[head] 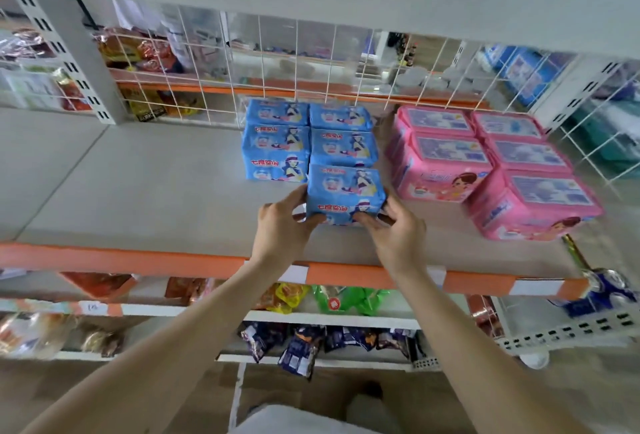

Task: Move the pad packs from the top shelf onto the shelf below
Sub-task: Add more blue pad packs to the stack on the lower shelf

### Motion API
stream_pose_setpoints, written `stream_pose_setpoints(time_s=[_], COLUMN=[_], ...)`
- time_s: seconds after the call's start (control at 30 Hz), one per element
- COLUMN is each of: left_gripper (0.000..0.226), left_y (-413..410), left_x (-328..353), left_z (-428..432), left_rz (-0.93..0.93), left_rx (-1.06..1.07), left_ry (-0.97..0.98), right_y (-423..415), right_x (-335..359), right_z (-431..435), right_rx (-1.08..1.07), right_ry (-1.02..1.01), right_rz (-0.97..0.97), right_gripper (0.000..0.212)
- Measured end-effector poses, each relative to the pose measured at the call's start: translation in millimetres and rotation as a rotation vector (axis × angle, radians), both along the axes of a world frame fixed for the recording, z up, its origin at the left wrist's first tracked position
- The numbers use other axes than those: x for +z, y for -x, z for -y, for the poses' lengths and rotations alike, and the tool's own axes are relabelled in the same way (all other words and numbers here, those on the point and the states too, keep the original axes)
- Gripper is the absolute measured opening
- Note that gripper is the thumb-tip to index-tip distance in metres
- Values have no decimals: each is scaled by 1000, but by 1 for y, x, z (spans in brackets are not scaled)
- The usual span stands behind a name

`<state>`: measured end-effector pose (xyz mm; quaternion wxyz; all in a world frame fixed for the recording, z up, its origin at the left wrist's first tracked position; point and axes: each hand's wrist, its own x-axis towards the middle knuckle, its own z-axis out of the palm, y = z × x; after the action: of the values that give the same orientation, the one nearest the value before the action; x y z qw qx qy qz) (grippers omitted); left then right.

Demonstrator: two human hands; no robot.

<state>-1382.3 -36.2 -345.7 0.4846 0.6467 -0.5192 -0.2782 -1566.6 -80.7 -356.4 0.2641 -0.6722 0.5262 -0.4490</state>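
Now both hands clasp one blue pad pack on the shelf.

Nearest, the left hand (282,222) and right hand (394,225) pinch the blue pad pack (344,195) between them, fingers curled onto its front lower edge, its base on the grey shelf (145,191). Just beyond the grip sit the other blue packs (277,142); to its right, apart, the pink packs (485,163); farthest, the wire grid (277,62).

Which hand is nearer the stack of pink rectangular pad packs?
Right. The right hand grips the blue pack's side facing the pink stack; the left hand grips the far side.
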Motion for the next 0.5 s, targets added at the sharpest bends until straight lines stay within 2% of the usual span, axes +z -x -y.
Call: stream_pose_setpoints(time_s=[0.23,0.5], left_gripper=[59,57], left_y=[6,5], left_x=[-12,-16], left_z=[21,32], left_rz=[57,151], left_rx=[81,129], left_ry=[33,67], right_y=[-1,-1], right_x=[-13,-16], right_z=[30,49], right_rx=[66,42], right_ry=[0,-29], right_rz=[118,19], right_gripper=[49,42])
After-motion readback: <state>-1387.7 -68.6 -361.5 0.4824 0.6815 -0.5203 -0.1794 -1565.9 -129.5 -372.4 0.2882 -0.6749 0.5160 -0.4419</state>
